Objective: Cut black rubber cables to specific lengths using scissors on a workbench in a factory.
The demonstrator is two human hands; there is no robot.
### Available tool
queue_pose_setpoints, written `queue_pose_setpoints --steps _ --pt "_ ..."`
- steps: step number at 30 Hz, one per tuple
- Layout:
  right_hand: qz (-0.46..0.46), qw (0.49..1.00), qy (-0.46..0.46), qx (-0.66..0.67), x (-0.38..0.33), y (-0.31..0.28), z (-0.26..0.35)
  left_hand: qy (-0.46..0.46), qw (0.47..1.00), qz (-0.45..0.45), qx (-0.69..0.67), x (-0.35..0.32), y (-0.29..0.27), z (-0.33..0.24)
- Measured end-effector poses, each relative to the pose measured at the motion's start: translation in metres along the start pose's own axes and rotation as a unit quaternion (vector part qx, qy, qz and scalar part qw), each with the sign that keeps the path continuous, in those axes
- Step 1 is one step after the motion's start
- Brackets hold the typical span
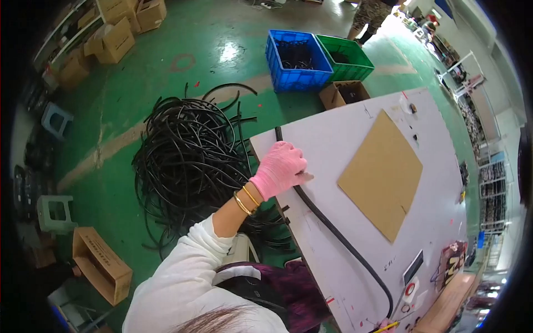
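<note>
My left hand [280,168], in a pink knitted glove, is closed round a long black rubber tube [340,236] near its far end. A short stub of the tube sticks out beyond my fist. From there it curves across the white tabletop [327,150] toward me, down to the lower right. Only a sliver of my right hand [387,323], also pink-gloved, shows at the bottom edge beside the tube's near end. A thin yellow stick [387,327] lies across or in that hand; its fingers are mostly cut off.
A brown cardboard sheet [383,177] lies on the table. At the right are a tape roll [410,289], a dark-screened device [412,267] and a long carton [444,305]. A heap of black tubes [191,161] fills the floor at left. Blue [300,77] and green [355,69] crates stand beyond.
</note>
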State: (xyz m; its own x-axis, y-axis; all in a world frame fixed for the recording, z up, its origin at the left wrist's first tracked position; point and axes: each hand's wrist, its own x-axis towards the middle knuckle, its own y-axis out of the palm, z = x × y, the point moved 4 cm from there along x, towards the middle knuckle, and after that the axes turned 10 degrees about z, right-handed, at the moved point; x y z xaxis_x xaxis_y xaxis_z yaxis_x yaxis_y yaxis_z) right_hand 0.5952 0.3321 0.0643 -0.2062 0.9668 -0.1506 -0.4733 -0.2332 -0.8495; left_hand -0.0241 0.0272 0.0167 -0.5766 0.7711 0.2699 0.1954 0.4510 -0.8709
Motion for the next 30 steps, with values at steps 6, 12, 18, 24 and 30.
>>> queue_pose_setpoints --steps 6,12,18,24,30 --pt "-0.028 0.987 -0.076 -0.138 0.002 0.031 0.024 -0.079 0.996 -0.046 -0.009 0.001 -0.011 0.009" --pt "-0.021 0.974 -0.039 -0.223 0.001 0.031 0.046 -0.075 0.996 -0.031 -0.040 0.003 -0.006 0.016" --pt "-0.003 0.976 -0.010 -0.216 0.015 0.025 0.020 -0.108 0.994 -0.018 -0.022 0.002 -0.009 0.021" --pt "-0.028 0.947 0.010 -0.320 0.016 0.030 0.027 -0.090 0.995 -0.033 -0.031 -0.001 -0.006 0.025" --pt "-0.004 0.949 0.018 -0.314 0.023 0.023 0.012 -0.079 0.997 -0.009 -0.022 0.005 -0.007 0.030"
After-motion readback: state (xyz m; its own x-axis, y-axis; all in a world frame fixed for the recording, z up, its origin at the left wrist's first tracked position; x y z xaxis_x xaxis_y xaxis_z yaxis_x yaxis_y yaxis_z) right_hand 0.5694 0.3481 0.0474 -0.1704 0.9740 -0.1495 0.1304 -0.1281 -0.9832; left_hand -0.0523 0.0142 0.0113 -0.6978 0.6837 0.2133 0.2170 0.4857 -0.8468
